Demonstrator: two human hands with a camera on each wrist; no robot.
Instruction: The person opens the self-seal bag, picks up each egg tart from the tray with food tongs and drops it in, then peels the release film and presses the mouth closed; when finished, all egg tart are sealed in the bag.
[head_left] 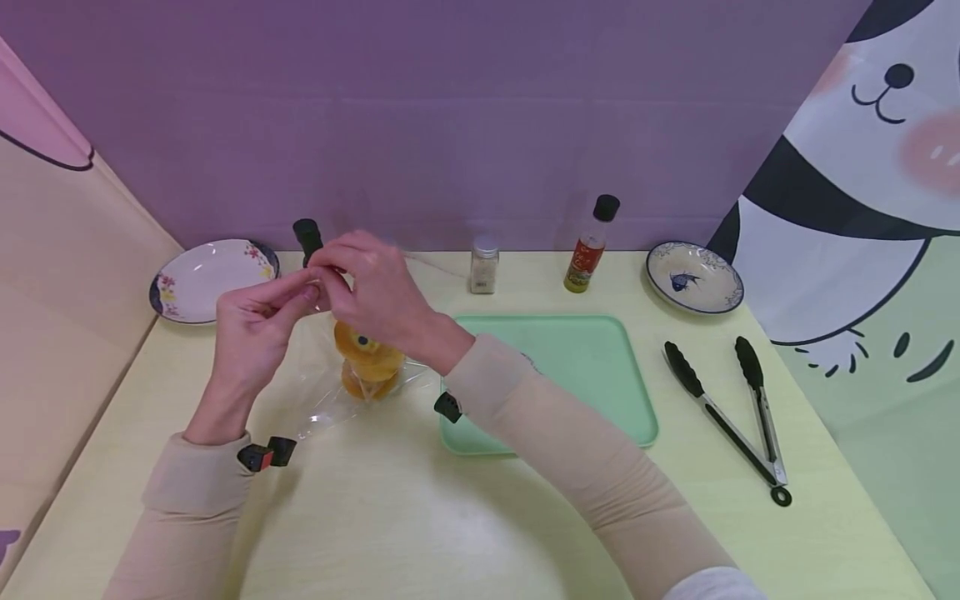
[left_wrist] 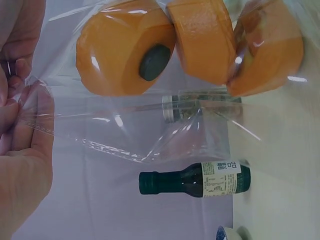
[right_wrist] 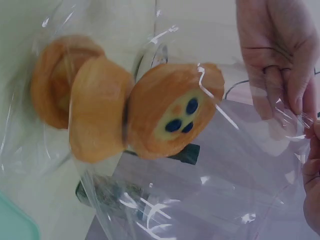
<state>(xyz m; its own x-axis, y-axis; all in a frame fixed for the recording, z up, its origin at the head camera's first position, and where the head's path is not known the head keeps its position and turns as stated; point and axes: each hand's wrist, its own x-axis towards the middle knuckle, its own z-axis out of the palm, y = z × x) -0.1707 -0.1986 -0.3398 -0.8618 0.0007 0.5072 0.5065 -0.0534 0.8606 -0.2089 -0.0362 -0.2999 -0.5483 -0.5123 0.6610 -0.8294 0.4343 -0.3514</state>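
Observation:
A clear plastic bag (head_left: 322, 412) holds several orange-brown, bread-like pieces (head_left: 367, 367) that hang above the left half of the table. In the right wrist view, the piece nearest the hands (right_wrist: 175, 110) bears a pale face with dark eyes and a nose; two others line up beneath it. My left hand (head_left: 258, 329) pinches the bag's top between thumb and fingers. Close against it, my right hand (head_left: 382, 287) pinches the same gathered edge. In the left wrist view, a dark oval patch (left_wrist: 155, 62) shows on one piece through the film.
Behind my hands stand a flowered oval plate (head_left: 206, 287) and a dark green bottle (left_wrist: 195, 180). Further right are a small jar (head_left: 483, 271), a red-labelled bottle (head_left: 585, 262) and a fish-patterned dish (head_left: 693, 279). My right forearm crosses a green tray (head_left: 562, 350); black-tipped tongs (head_left: 750, 442) lie at right.

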